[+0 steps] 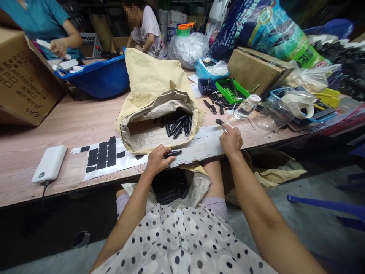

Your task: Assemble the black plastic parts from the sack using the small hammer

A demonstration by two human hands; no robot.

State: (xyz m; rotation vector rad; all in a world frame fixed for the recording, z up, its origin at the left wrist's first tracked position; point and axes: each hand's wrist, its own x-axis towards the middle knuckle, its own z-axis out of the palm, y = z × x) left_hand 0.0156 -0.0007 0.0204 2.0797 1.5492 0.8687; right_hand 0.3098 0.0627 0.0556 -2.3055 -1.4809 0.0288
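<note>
My left hand (156, 160) rests at the table's front edge, fingers closed on a slim black stick-like part (172, 153). My right hand (231, 140) pinches a thin tool (221, 125) with a small dark tip, held over a long pale backing strip (199, 144). Just behind my hands lies an open tan sack (154, 95) with several black parts (178, 125) inside. A white sheet with black adhesive pads (103, 155) lies left of my left hand. A second bag of black parts (171, 188) sits in my lap under the table edge.
A white power bank (49, 163) lies at the left, a cardboard box (24, 76) and blue tub (98, 78) behind. Green tray (231, 90), plastic bottle (246, 107), clear bags and another box (256, 68) crowd the right. Two other people work at the far side.
</note>
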